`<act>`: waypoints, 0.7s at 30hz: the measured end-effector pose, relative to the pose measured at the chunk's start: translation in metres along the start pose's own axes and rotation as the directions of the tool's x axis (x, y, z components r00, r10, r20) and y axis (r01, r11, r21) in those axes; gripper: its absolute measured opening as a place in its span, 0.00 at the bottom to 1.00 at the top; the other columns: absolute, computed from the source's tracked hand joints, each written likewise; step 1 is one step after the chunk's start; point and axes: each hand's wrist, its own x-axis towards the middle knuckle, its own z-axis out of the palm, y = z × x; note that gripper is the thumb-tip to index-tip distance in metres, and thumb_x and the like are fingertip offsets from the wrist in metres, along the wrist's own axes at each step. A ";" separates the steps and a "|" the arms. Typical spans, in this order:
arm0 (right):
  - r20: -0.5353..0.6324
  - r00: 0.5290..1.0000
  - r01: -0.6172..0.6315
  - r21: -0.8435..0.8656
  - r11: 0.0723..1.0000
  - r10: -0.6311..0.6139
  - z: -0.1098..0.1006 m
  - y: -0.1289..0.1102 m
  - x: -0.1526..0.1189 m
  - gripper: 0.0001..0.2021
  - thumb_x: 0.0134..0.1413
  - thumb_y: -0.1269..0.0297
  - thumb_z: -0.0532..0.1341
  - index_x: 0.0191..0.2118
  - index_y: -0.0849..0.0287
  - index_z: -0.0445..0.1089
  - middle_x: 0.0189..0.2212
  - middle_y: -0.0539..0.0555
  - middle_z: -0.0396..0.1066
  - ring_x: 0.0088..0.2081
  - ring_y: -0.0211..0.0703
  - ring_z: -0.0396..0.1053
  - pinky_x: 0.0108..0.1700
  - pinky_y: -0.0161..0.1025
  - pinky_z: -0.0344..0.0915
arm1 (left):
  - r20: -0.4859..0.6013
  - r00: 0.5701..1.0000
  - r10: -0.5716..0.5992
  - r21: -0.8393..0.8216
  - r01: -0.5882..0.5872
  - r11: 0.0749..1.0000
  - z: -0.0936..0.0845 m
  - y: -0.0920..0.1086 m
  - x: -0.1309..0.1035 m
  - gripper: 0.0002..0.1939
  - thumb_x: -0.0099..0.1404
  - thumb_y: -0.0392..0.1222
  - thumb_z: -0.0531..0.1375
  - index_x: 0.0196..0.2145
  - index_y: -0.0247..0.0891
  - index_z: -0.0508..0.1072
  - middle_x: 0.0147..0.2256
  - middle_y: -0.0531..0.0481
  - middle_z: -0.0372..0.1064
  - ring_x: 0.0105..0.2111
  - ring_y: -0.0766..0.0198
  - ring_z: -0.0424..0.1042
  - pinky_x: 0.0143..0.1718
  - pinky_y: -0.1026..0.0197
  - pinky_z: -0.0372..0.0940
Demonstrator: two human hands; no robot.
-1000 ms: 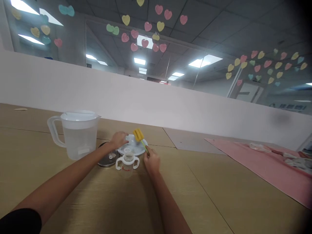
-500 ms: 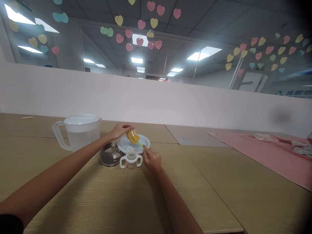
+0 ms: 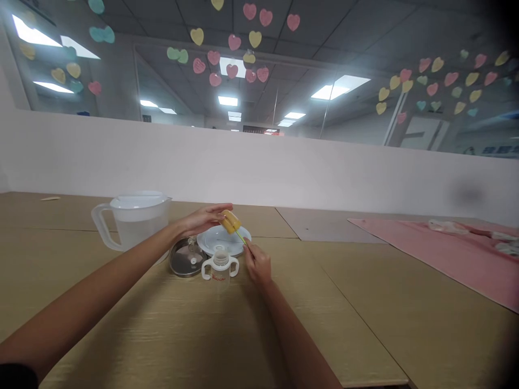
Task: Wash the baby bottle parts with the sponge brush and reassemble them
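My right hand point(image 3: 258, 262) is closed on the thin green handle of a yellow sponge brush point(image 3: 227, 225). Its head is tilted up to the left, pushed into a small clear cap point(image 3: 234, 216). My left hand point(image 3: 205, 218) grips that cap between thumb and fingers, above a white plate point(image 3: 206, 240). Just in front of the plate stands an open clear baby bottle point(image 3: 220, 274) with a white two-handled collar point(image 3: 206, 268). A round glass lid point(image 3: 184, 262) with a metal rim lies left of the bottle, below my left wrist.
A lidded clear plastic jug point(image 3: 138, 221) holding water stands on the left, partly behind my left forearm. A pink cloth point(image 3: 438, 254) covers the table's right side, with crumpled fabric on it. A white low wall point(image 3: 259, 167) runs behind the wooden table point(image 3: 170, 335).
My left hand has moved slightly right with the cap, and its fingers are straighter. The sponge brush has turned a little in the cap. The view has shifted slightly.
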 end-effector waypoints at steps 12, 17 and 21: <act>-0.113 0.992 0.057 -0.060 0.997 -0.063 0.006 -0.010 0.002 0.17 0.62 0.63 0.49 0.49 0.61 0.70 0.28 0.56 0.74 0.28 0.35 0.69 0.34 0.29 0.64 | -0.582 0.812 0.031 0.582 0.390 0.713 -0.065 -0.036 -0.007 0.32 0.58 0.61 0.48 0.48 0.32 0.68 0.48 0.37 0.68 0.43 0.54 0.70 0.38 0.59 0.65; -0.091 0.995 0.038 -0.086 0.996 -0.046 0.003 -0.011 0.005 0.18 0.62 0.62 0.49 0.48 0.61 0.71 0.27 0.56 0.74 0.27 0.35 0.69 0.32 0.30 0.64 | -0.501 0.865 -0.040 0.741 0.452 0.497 -0.082 -0.054 -0.022 0.28 0.42 0.40 0.64 0.44 0.33 0.70 0.50 0.36 0.67 0.52 0.46 0.63 0.49 0.56 0.59; -0.043 0.995 0.083 -0.107 0.991 -0.088 0.004 -0.009 0.002 0.17 0.62 0.63 0.49 0.49 0.60 0.71 0.26 0.56 0.74 0.26 0.34 0.69 0.32 0.29 0.63 | -0.452 0.881 -0.137 0.800 0.469 0.375 -0.079 -0.076 -0.026 0.28 0.40 0.33 0.62 0.43 0.31 0.70 0.45 0.31 0.70 0.47 0.43 0.68 0.44 0.52 0.62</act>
